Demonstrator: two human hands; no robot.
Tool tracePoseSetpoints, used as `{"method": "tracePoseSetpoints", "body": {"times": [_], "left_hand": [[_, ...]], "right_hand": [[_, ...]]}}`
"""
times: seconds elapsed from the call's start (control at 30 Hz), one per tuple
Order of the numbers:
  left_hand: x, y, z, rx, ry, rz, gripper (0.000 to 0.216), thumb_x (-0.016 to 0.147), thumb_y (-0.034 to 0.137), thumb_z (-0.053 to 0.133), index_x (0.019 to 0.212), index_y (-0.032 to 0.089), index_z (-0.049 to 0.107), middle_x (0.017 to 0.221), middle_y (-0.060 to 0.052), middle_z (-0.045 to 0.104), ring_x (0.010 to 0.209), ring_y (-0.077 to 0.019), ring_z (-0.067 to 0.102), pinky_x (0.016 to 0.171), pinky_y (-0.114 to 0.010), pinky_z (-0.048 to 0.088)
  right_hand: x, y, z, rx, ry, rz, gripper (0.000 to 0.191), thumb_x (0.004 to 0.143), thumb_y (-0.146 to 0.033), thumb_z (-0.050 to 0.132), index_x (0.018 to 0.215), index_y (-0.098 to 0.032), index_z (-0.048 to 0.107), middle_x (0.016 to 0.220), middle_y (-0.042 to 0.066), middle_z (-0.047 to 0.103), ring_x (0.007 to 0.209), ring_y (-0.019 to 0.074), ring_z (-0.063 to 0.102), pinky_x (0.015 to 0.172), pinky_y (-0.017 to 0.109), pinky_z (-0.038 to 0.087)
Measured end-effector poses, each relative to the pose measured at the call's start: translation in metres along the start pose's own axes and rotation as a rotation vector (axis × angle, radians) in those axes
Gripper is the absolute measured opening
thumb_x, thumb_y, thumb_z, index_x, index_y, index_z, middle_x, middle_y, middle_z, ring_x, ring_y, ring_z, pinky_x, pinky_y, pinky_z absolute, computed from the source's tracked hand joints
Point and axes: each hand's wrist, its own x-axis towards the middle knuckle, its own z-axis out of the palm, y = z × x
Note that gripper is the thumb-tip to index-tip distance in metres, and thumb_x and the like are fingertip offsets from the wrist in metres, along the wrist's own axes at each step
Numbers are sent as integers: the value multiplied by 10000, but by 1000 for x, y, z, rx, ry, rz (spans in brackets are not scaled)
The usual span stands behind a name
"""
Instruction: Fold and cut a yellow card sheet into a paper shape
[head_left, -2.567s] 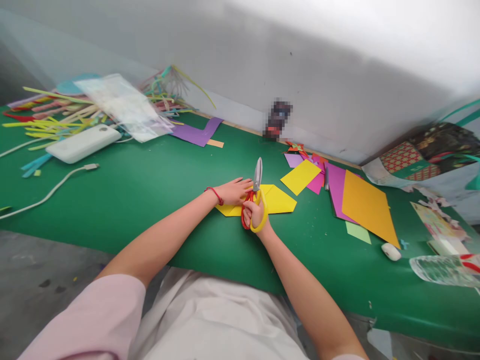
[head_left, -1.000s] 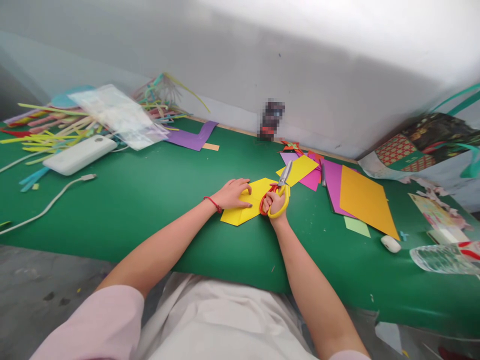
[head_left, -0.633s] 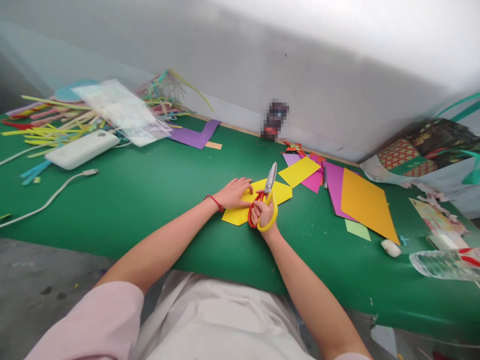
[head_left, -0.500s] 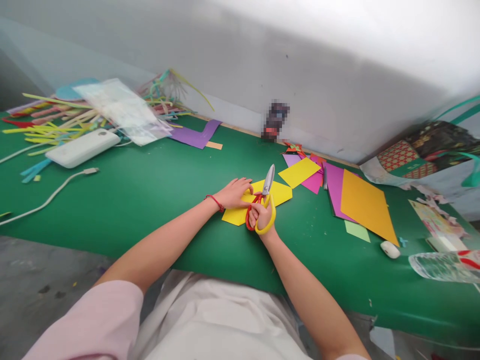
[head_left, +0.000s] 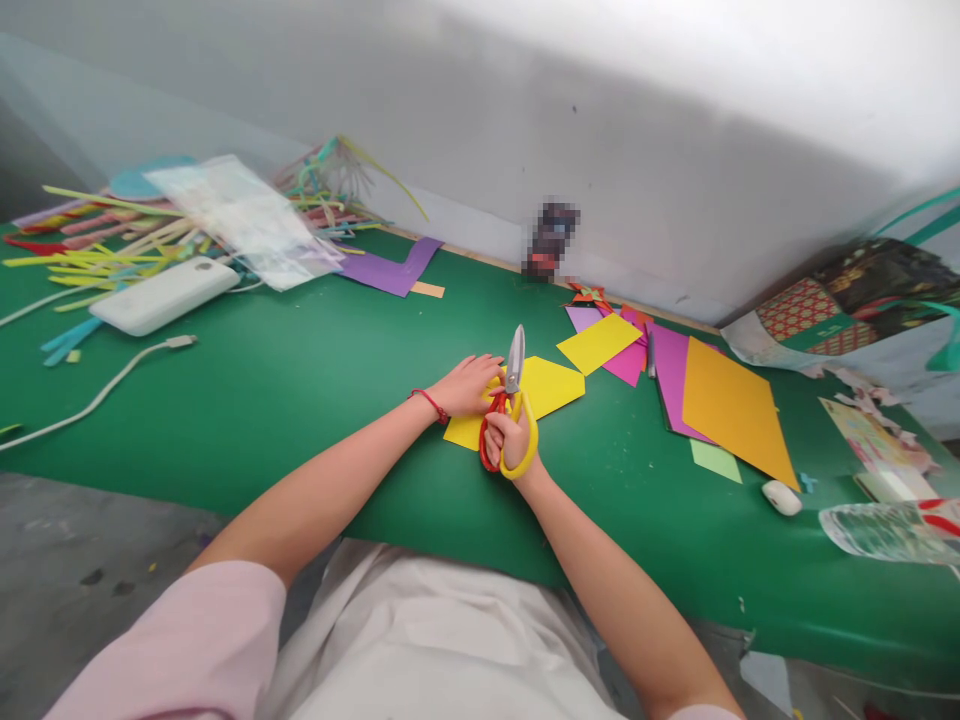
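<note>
A sheet of yellow paper (head_left: 551, 386) with angled corners lies on the green table in front of me. My left hand (head_left: 466, 386), with a red bracelet at the wrist, rests on its left part, fingers stretched out and lying flat. My right hand (head_left: 511, 440) grips a pair of scissors (head_left: 516, 362) with one red and one yellow handle. The blades are together and point away from me, above the paper. They stand close to my left fingertips, and the right hand covers the paper's lower middle.
Right of the yellow sheet lie a smaller yellow piece (head_left: 598, 344), orange paper (head_left: 739, 410), a white case (head_left: 781, 498) and a plastic bottle (head_left: 874, 530). A white power bank (head_left: 165, 297), a cable (head_left: 97, 398) and a heap of coloured strips (head_left: 112, 235) occupy the left.
My right hand has shifted left and slightly nearer me with the scissors, uncovering more of the paper's right part. My left hand stays almost in place.
</note>
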Motion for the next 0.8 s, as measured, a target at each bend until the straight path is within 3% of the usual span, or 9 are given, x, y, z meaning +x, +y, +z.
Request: {"method": "tracePoseSetpoints", "body": {"times": [0.23, 0.4, 0.67, 0.8], "left_hand": [[0, 1, -2, 13, -8, -10, 368, 799, 274, 457, 1160, 204, 458, 1408, -80, 338, 1312, -235, 251, 1070, -435, 180], [0, -1, -1, -7, -7, 5, 382, 746, 382, 553, 1079, 203, 501, 1415, -90, 326, 1314, -251, 246, 1070, -426, 177], [-1, 1, -4, -17, -1, 8, 417, 699, 457, 609, 1014, 201, 514, 1423, -112, 312, 1321, -252, 233, 1067, -422, 171], [-2, 4, -7, -18, -13, 0, 408, 705, 466, 603, 999, 195, 521, 1423, -117, 312, 1321, -256, 231, 1067, -424, 168]], "right_hand": [[0, -2, 3, -7, 9, 44, 212, 613, -233, 492, 819, -221, 443, 308, -169, 288, 167, 61, 258, 211, 163, 204], [6, -7, -3, -50, 125, 22, 176, 606, -207, 484, 775, -220, 439, 297, -162, 288, 169, 67, 273, 214, 166, 207], [34, -34, -44, -133, 447, -76, 174, 629, -152, 485, 757, -237, 401, 281, -168, 268, 172, 80, 263, 204, 169, 199], [46, -49, -69, -189, 538, -101, 175, 624, -135, 475, 736, -238, 387, 273, -165, 265, 181, 82, 255, 210, 174, 190]]}}
